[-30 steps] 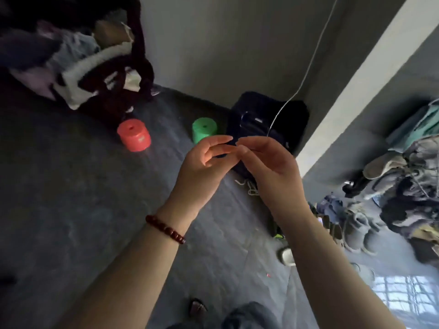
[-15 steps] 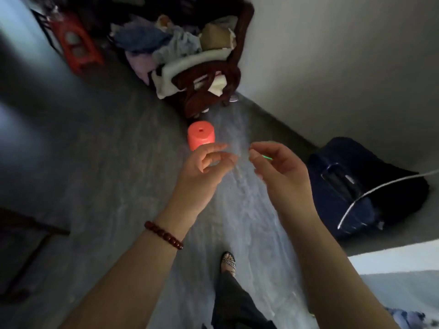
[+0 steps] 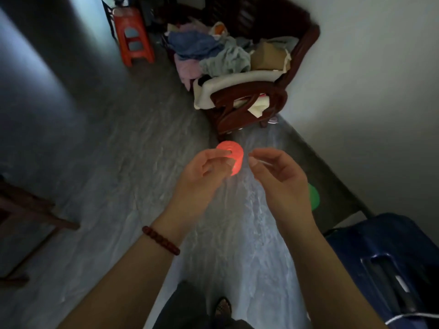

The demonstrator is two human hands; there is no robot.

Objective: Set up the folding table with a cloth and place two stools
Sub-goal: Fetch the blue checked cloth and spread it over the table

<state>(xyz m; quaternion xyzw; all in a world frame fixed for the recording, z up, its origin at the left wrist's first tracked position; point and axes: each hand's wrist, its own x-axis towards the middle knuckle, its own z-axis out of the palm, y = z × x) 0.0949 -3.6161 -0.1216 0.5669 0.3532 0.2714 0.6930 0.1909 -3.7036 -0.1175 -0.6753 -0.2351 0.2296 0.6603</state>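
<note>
- Both hands were held up in front of the body with nothing seen in them: the left hand (image 3: 199, 179) had its fingers loosely curled toward the thumb, and the right hand (image 3: 280, 184) was likewise relaxed and empty.
- The red round stool (image 3: 235, 151) stood on the floor (image 3: 118, 162) at 12 o'clock from the hands, partly hidden behind the left fingertips. The green round stool (image 3: 314, 197) showed only as an edge at 3 o'clock from the right hand.
- A taller orange plastic stool (image 3: 134, 39) stood at 11 o'clock, well apart. A dark wooden frame (image 3: 31, 210) lay at 9 o'clock; whether it was the folding table could not be told. No cloth for the tabletop was identified.
- The step in hand was judged to be fetching the stools, with the table not yet set up.
- For a good pick-up, each round stool would best be gripped by its rim, one per hand, and carried clear of the clothes-piled wooden armchair (image 3: 249, 96) at 1 o'clock and the dark blue suitcase (image 3: 380, 257) at 4 o'clock.
</note>
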